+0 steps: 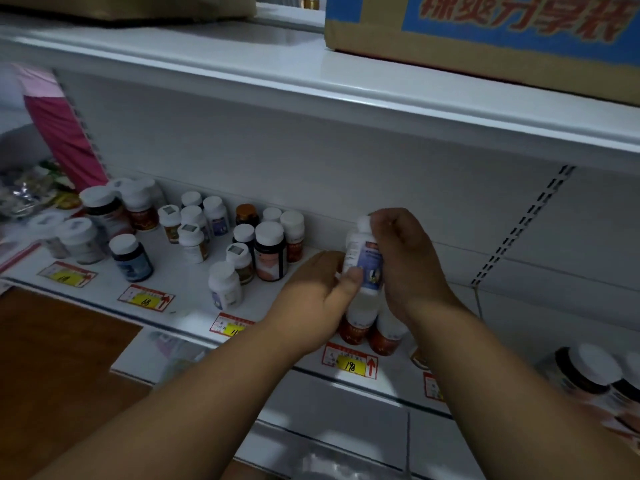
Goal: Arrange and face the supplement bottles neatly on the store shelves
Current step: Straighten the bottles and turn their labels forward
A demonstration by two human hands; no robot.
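Both hands hold one white supplement bottle [364,259] with a blue label, upright above the white shelf [194,303]. My right hand [405,261] wraps its cap and right side. My left hand [318,292] grips the lower left side, thumb across the label. Under the held bottle stand two red-labelled bottles [372,332] at the shelf's front edge. To the left, several white-capped bottles [242,244] stand loosely grouped, their labels facing different ways.
Yellow and red price tags [349,362] line the shelf's front edge. A cardboard box [485,39] sits on the upper shelf. Dark bottles [588,375] stand at the far right. A pink packet [59,123] and bagged goods lie far left. Wooden floor shows below left.
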